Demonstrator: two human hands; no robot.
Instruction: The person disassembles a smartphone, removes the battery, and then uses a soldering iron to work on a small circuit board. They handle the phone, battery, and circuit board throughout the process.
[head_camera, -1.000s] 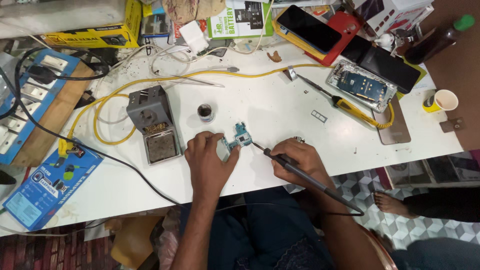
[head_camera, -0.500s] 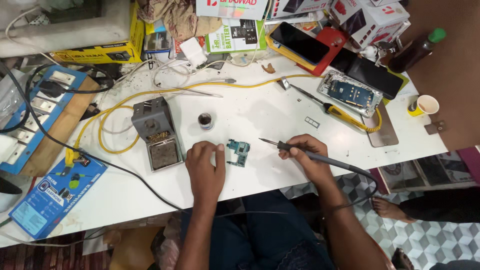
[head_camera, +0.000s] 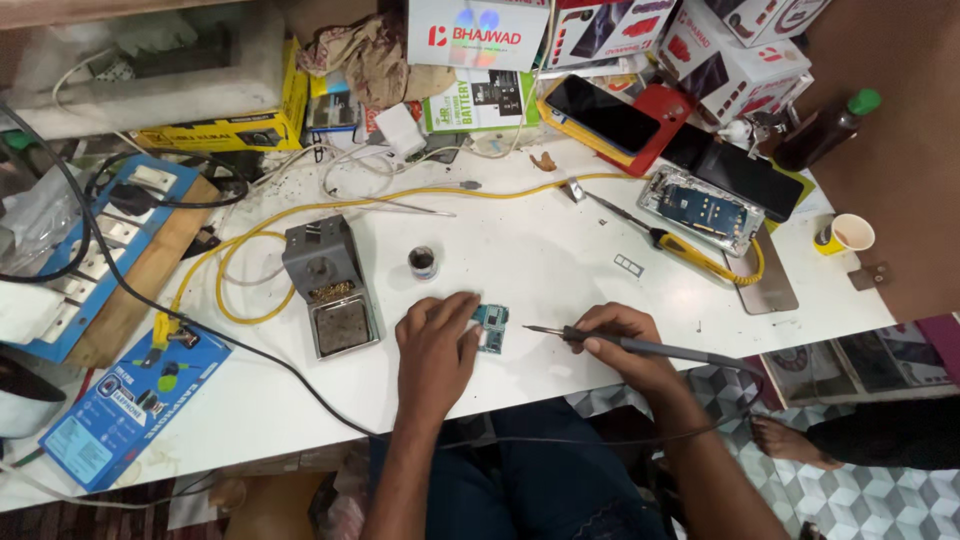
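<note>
Lying under left hand fingertips, circuit board faces soldering iron.

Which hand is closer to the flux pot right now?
Left. The left hand lies just below the flux pot, on the circuit board; the right hand, holding the soldering iron, is farther right.

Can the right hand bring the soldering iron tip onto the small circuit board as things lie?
Probably yes: the right hand holds the soldering iron tip-first toward the circuit board, with bare white table between.
</note>
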